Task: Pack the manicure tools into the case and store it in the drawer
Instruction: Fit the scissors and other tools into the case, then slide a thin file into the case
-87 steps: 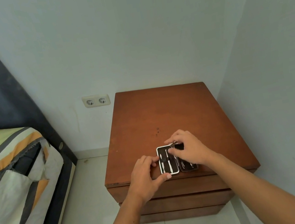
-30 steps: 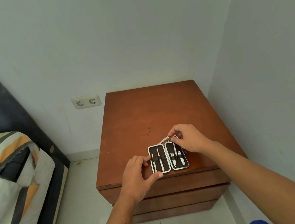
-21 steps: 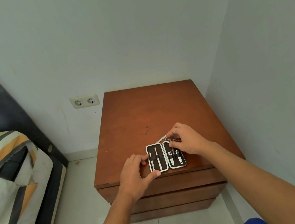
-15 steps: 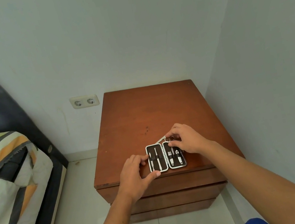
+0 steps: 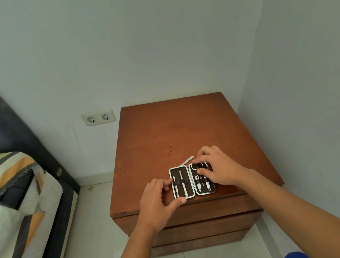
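Note:
A black manicure case (image 5: 189, 190) with a silver rim lies open flat near the front edge of the wooden nightstand (image 5: 176, 132). Two metal tools sit under the strap in its left half, several in the right half. My left hand (image 5: 158, 201) grips the case's left edge between thumb and fingers. My right hand (image 5: 219, 170) rests on the upper right half, fingertips pinching small scissors (image 5: 198, 166) into their slot. A thin metal nail file (image 5: 187, 160) lies loose on the wood just behind the case.
The nightstand has shut drawer fronts (image 5: 204, 228) below its top. A wall stands close on the right. A bed (image 5: 7, 203) with striped bedding lies to the left, tiled floor between. A double socket (image 5: 98, 117) is on the back wall.
My right hand has lowered the scissors from above the case down onto its right half. The left hand has kept its hold on the case. The camera view has shifted slightly.

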{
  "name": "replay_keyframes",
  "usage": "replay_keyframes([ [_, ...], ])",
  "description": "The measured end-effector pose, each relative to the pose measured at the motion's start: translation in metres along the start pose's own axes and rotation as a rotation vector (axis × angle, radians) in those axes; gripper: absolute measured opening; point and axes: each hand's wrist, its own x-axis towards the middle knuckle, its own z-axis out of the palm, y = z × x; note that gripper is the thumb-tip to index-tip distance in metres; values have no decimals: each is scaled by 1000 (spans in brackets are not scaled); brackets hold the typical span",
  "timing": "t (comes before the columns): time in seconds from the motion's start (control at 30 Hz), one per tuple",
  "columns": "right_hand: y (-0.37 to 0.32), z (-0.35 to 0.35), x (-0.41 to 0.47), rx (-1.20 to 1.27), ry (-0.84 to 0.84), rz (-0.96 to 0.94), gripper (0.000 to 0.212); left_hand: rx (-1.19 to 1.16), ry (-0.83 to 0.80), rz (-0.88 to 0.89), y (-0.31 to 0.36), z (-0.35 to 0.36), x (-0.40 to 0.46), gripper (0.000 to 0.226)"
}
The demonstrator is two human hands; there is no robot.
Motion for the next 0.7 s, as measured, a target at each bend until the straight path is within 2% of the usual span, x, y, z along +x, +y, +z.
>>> replay_keyframes([
  [0.13, 1, -3, -11, -147, -69, -48, 73, 1, 0, -2, 0, 0, 0, 57],
  [0.23, 4, -4, -17, -225, -119, -72, 83, 6, 1, -3, 0, 0, 0, 56],
  [0.47, 2, -2, -28, -195, -117, -92, 81, 6, 6, 3, 2, 0, 0, 55],
  [0.7, 2, -3, -28, -19, -118, -6, 67, 2, 9, 8, 1, -1, 0, 57],
])
